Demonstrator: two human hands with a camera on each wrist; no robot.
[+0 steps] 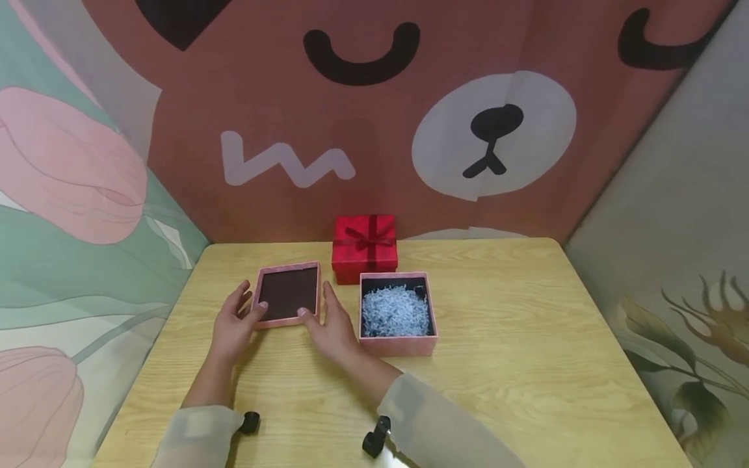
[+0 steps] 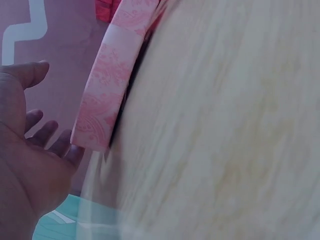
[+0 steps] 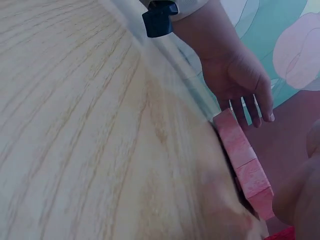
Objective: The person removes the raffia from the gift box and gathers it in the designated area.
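A shallow pink patterned box lid (image 1: 288, 294) lies with its dark inside facing up on the left half of the table. My left hand (image 1: 233, 325) is at its left side, fingers loosely bent and thumb near the front left corner. In the left wrist view, the left hand (image 2: 35, 150) stands beside the pink side wall (image 2: 107, 85) with its palm open. On the opposite side, my right hand (image 1: 335, 330) has straight fingers along the lid's right edge and its thumb at the front right corner. The right wrist view shows only part of the right hand (image 3: 305, 200), close by the lid.
Right of the right hand stands an open pink box (image 1: 399, 346) filled with pale blue shredded paper (image 1: 395, 312). A red gift box (image 1: 364, 250) with a dark red ribbon stands behind it. A bear-patterned cloth (image 1: 374, 117) hangs at the back of the wooden table (image 1: 515, 364).
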